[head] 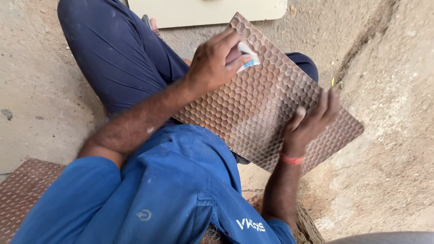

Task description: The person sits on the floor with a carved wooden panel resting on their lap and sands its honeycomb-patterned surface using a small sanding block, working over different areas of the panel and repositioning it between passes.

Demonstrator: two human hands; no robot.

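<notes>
A brown square board (253, 104) embossed with a honeycomb pattern rests tilted across my lap and knee. My left hand (214, 61) presses a small white and blue piece (247, 56) against the board's upper part, fingers closed around it. My right hand (312, 122), with a red band at the wrist, grips the board's right edge, thumb on top and fingers curled behind. I sit in a blue shirt and dark blue trousers.
A cream flat panel (203, 10) lies on the ground at the top. Another brown textured board (22, 192) shows at the lower left. Rough concrete ground (389, 135) surrounds me, with a crack running at the upper right. My sandalled foot (149, 21) is beside the panel.
</notes>
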